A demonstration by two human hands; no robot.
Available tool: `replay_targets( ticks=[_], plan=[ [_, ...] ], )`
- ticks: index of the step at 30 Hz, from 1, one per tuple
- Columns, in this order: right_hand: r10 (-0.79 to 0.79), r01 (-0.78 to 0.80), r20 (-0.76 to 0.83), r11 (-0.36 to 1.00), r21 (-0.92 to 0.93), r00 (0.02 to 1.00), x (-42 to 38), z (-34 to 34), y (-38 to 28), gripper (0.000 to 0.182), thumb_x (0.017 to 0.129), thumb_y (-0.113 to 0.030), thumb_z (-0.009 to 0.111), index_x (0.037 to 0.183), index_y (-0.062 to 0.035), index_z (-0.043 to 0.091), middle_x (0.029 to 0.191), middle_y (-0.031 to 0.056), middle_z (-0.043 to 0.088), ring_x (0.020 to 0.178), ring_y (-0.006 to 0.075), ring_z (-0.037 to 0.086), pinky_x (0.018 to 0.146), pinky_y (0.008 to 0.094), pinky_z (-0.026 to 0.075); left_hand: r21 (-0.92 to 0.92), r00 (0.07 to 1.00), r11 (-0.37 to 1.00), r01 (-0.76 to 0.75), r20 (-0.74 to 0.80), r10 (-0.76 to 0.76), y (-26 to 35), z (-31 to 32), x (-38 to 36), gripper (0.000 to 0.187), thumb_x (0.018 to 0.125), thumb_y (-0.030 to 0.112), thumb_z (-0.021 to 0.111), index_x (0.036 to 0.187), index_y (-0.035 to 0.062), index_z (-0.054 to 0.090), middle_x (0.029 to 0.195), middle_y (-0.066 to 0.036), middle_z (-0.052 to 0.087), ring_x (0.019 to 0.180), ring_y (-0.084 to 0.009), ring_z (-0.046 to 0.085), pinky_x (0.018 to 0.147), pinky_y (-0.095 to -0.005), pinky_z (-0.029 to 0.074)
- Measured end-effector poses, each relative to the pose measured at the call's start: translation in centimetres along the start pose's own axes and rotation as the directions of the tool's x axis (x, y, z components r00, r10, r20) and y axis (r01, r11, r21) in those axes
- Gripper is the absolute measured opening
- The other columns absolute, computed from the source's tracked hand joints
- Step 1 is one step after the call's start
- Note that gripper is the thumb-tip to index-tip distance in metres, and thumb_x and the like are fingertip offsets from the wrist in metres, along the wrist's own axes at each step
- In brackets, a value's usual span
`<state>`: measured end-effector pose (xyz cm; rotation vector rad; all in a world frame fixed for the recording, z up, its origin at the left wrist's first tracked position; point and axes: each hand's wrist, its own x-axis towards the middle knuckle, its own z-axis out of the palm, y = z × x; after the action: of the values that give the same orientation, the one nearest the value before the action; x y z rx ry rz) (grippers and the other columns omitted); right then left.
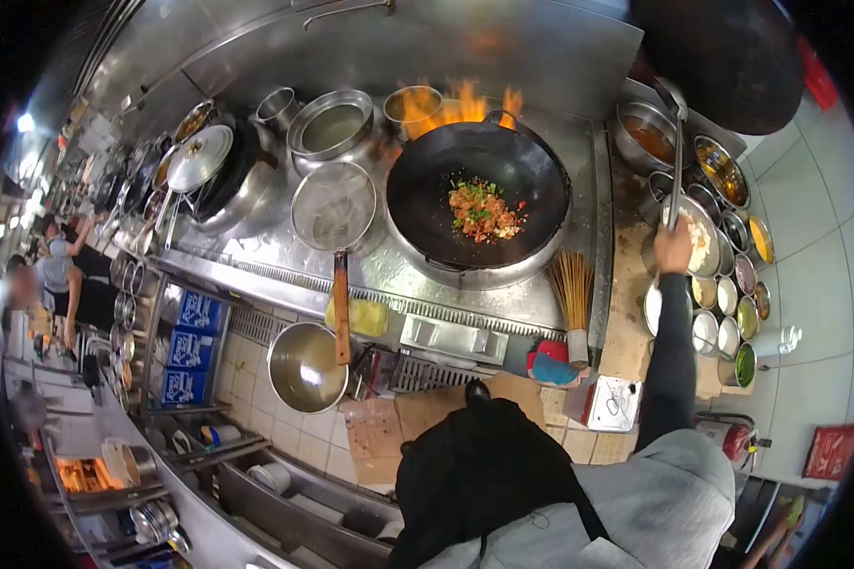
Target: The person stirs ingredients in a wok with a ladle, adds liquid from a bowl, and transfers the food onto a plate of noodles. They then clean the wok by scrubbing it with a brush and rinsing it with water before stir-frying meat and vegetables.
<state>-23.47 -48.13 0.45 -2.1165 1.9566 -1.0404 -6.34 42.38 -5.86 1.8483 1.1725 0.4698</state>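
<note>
My right hand (674, 248) is wrapped round the handle of a long metal ladle (677, 161), above the row of seasoning bowls on the right. Close beside the hand is a bowl of white, grainy food (700, 242). My left hand is out of view. A black wok (417, 204) sits on the burner in front of me, holding a chopped mix of orange-brown, green and red pieces (484, 211). Flames (465, 104) rise behind its far rim.
A wire strainer (334, 207) with a wooden handle lies left of the wok, near a pot (299, 384). A bamboo brush (571, 294) stands at the stove's front right. A large black pan (721, 57) is at upper right. Another person (57, 275) is at far left.
</note>
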Motion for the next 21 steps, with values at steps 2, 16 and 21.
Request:
replay_targets(
  ticks=[2,16,21],
  plan=[
    [-0.291,0.317,-0.183,0.939,0.131,0.939,-4.9,2.0,2.9,0.044,0.083,-0.008,0.059,0.126,0.0003,0.053,0.091,0.0223,0.068,0.079,0.0366,0.068,0.072,0.0451,0.053,-0.037,0.999,0.999,0.037,0.007,-0.037,-0.3,0.1,-0.7,0.044,0.094,0.042,0.049,0.1,0.0003,0.064,0.089,-0.011,0.066,0.078,-0.0276,0.06,0.068,-0.0415,0.049],
    [-0.046,-0.315,0.654,0.85,0.423,0.755,-19.5,3.1,-7.3,0.045,0.09,-0.017,0.058,0.132,-0.0009,0.051,0.09,0.0225,0.063,0.08,0.0308,0.062,0.074,0.0373,0.05,0.108,-0.197,0.866,0.489,0.98,-0.01,13.2,30.9,-25.1,0.033,0.096,0.025,0.057,0.121,0.0032,0.056,0.108,-0.011,0.066,0.091,-0.0186,0.065,0.073,-0.0308,0.054],
    [-0.238,0.138,0.312,0.94,0.311,0.92,-23.0,7.0,-4.6,0.044,0.09,-0.016,0.057,0.131,-0.0014,0.051,0.086,0.0215,0.066,0.065,0.027,0.066,0.064,0.038,0.052,0.269,-0.267,0.96,0.081,0.933,-0.24,19.6,41.5,-38.5,0.055,0.101,0.054,0.035,0.115,0.005,0.055,0.097,-0.011,0.065,0.08,-0.0237,0.065,0.062,-0.0401,0.056]
  ],
)
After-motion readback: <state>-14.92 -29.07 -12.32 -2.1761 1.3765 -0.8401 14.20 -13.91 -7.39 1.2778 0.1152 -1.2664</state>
